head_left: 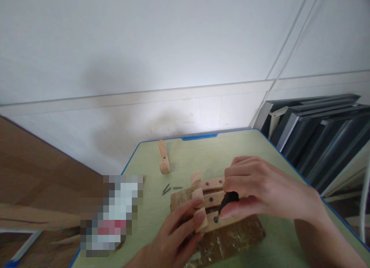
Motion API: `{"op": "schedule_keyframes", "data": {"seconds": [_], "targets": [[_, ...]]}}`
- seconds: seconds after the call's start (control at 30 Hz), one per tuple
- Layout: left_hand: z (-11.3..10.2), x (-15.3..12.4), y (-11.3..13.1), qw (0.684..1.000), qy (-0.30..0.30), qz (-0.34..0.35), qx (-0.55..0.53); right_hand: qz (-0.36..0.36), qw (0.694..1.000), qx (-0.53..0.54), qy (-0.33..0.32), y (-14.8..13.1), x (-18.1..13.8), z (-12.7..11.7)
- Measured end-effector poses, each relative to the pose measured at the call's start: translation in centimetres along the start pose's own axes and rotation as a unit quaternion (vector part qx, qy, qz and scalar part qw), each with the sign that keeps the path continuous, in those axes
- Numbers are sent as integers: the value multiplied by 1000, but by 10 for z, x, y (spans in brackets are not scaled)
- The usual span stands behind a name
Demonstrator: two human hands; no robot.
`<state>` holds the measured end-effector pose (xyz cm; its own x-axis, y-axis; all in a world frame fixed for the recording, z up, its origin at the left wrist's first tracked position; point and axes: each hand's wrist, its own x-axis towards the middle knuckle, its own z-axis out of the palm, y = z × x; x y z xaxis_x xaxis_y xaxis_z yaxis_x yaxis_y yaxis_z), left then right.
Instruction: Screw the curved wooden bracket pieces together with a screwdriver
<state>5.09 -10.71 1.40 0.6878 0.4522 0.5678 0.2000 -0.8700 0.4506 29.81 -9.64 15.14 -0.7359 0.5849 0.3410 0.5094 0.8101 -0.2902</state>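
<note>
Three light wooden hooks [211, 199] lie side by side on a brown scuffed board [231, 241], each with an upturned end at the left and dark holes or screw heads along it. My left hand [180, 229] presses its fingers around the upturned ends of the two nearer hooks. In the fist of my right hand [254, 183] is a short dark tool [229, 200], its lower end beside a dark screw spot [216, 219] on the nearest hook. Most of the tool is hidden by my fingers, so I cannot tell its exact kind.
Another wooden hook [163, 158] lies farther back on the pale green table [219, 152]. Several thin dark screws [166, 189] rest left of the board. A blurred-out item [115, 214] occupies the table's left side. Dark panels [326, 125] lean at the right, against the white wall [173, 41].
</note>
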Motion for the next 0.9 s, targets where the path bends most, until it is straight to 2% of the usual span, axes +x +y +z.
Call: {"op": "schedule_keyframes", "data": {"seconds": [0.17, 0.37, 0.67, 0.9], "targets": [[-2, 2, 1, 1000, -5, 4, 5, -25, 994, 89, -54, -1, -1, -6], [-3, 3, 2, 1000, -9, 9, 5, -7, 987, 136, -84, -1, -12, -17], [0, 0, 1, 1000, -11, 7, -9, -51, 979, 190, -58, 6, -6, -11], [0, 1, 0, 1000, -12, 7, -16, -62, 979, 187, -53, 7, -5, -10]]}}
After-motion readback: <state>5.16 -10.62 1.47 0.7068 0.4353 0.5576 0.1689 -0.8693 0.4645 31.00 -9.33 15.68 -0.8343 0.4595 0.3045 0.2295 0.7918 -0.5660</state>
